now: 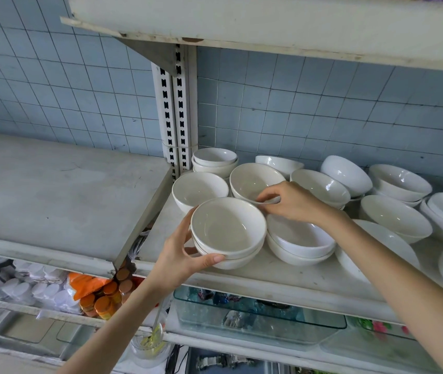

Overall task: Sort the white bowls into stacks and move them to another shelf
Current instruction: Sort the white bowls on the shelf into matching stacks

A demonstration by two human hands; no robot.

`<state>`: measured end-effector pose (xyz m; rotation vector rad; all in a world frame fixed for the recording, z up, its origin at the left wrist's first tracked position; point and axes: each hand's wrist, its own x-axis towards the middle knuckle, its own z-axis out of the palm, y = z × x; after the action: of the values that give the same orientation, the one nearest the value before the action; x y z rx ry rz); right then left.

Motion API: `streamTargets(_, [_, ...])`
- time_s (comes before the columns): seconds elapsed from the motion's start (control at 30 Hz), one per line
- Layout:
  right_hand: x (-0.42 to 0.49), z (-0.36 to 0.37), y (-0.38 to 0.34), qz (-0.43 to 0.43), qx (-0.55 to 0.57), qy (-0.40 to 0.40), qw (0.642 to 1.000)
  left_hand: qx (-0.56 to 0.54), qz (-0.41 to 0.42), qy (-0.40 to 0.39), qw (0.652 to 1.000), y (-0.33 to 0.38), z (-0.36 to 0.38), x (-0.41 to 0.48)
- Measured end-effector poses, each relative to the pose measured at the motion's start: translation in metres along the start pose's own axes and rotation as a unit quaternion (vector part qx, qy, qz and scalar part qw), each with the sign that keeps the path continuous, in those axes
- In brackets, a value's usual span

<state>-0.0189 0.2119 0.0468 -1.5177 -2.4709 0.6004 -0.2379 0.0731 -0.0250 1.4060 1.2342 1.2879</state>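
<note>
My left hand grips a short stack of two white bowls at the front of the right shelf, thumb under the lower bowl and fingers behind it. My right hand pinches the near rim of a single white bowl just behind that stack. Another single bowl stands to the left, and a small stack sits at the back by the upright. A two-bowl stack stands under my right wrist. More white bowls spread to the right, some tilted.
A bare grey shelf lies to the left, slightly higher, split from the bowl shelf by a slotted white upright. An upper shelf overhangs. Below are orange-lidded jars and glass dishes. Blue tiled wall behind.
</note>
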Motion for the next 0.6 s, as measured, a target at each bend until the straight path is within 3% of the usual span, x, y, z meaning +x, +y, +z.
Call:
streamTargets(0.37, [-0.0004,0.0022,-0.007,0.032,-0.032,0.01,0.999,0.019,0.007,-0.002,1.0,-0.0006,-0.0014,0.0005])
streamTargets(0.6, [0.0008,0.0038,-0.0076,-0.008,0.001,0.031,0.999,0.013,0.006,-0.004,1.0,-0.0001,-0.0009,0.0003])
